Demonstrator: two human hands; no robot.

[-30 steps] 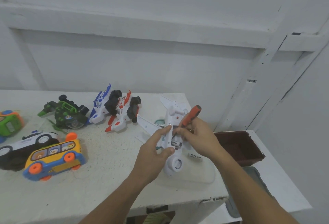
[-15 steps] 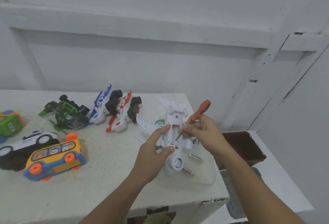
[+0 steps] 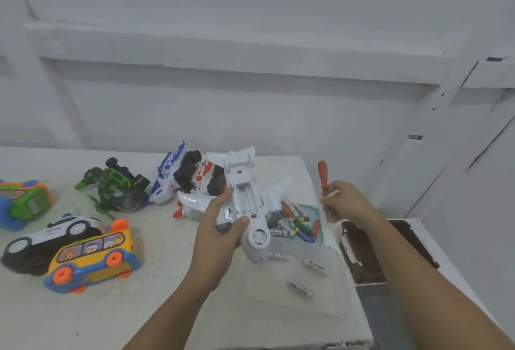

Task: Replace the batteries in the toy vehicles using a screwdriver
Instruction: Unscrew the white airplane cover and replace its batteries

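My left hand (image 3: pixel 220 234) grips a white toy airplane (image 3: pixel 245 196) belly-up above the table, its battery compartment open and facing me. Off to the right, my right hand (image 3: pixel 344 203) holds a red-handled screwdriver (image 3: pixel 323 175) upright, clear of the plane; it also seems to pinch a small white piece. Three loose batteries (image 3: pixel 315 264) lie in a clear plastic lid (image 3: pixel 331 298) below the plane. A teal tray (image 3: pixel 316 211) behind it holds several more batteries.
Other toys stand on the white table (image 3: pixel 156 310): a yellow bus (image 3: pixel 92 257), a police car (image 3: pixel 50 235), a green-orange car (image 3: pixel 23 202), a green-black vehicle (image 3: pixel 117 186), and blue-white (image 3: pixel 170 175) and red-white (image 3: pixel 204 179) ones. A brown bin (image 3: pixel 362 260) sits right, lower.
My right hand has pulled the screwdriver away from the plane to the right. My left hand has lifted and turned the plane, whose compartment now shows open. The battery tray is uncovered.
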